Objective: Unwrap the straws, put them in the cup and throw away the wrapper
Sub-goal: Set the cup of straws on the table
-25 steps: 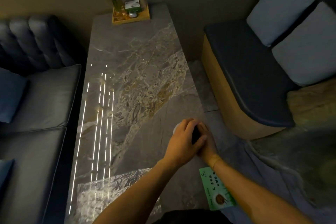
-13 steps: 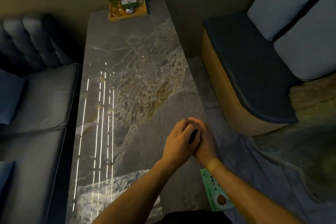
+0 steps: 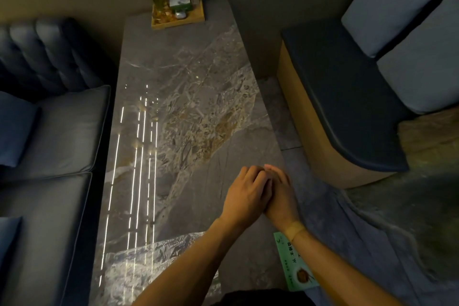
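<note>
- Left hand (image 3: 244, 195) lies over right hand (image 3: 280, 196), both pressed together above the near right part of the table; fingers curled inward, backs facing up.
- Can't tell what, if anything, either hand grips; palms hidden, no straw, wrapper or cup visible btwn them.
- Straws, wrapper, cup: none in sight now. If present, they're under or inside the clasped hands, so no long axis can be read and neither hand is clearly nearer.
- Judgement: next move needs the hands to part first.
- Long grey marble-patterned table (image 3: 178, 97) runs away from the viewer, w/ streaks of reflected light at left.
- Green printed card (image 3: 295, 271) at near right edge, under the right forearm.
- Small wooden tray w/ a potted green plant (image 3: 177, 16) at far end, well apart.
</note>
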A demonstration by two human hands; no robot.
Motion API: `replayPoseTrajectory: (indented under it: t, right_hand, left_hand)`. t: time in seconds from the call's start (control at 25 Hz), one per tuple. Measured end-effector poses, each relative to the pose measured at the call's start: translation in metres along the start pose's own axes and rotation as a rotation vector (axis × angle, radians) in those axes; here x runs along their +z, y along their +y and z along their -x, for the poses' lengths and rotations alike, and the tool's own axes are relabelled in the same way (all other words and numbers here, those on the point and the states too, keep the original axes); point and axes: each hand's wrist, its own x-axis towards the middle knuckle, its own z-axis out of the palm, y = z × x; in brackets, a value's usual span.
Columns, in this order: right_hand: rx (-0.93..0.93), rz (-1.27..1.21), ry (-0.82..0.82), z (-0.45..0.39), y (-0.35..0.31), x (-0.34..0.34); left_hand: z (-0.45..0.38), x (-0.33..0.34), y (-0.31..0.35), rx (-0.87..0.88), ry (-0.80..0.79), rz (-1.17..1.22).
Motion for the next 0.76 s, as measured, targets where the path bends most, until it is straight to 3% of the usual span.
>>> replayPoseTrajectory:
  t: [0.08,0.24,0.4,0.76]
  right_hand:
    - [-0.069,0.165,-0.057,0.000,-0.001,0.001]
    - [0.037,-0.078,0.023,0.004,-0.008,-0.003]
    - [0.052,-0.122,-0.068,0.008,-0.008,-0.008]
    - [0.045,-0.114,-0.069,0.010,-0.006,-0.011]
  left_hand:
    - [0.001,0.000,-0.006,0.007,-0.008,-0.057]
    - [0.001,0.000,-0.015,-0.012,-0.007,-0.104]
    - [0.000,0.002,-0.024,-0.185,0.002,0.054]
    - [0.003,0.007,-0.023,-0.469,0.111,0.318]
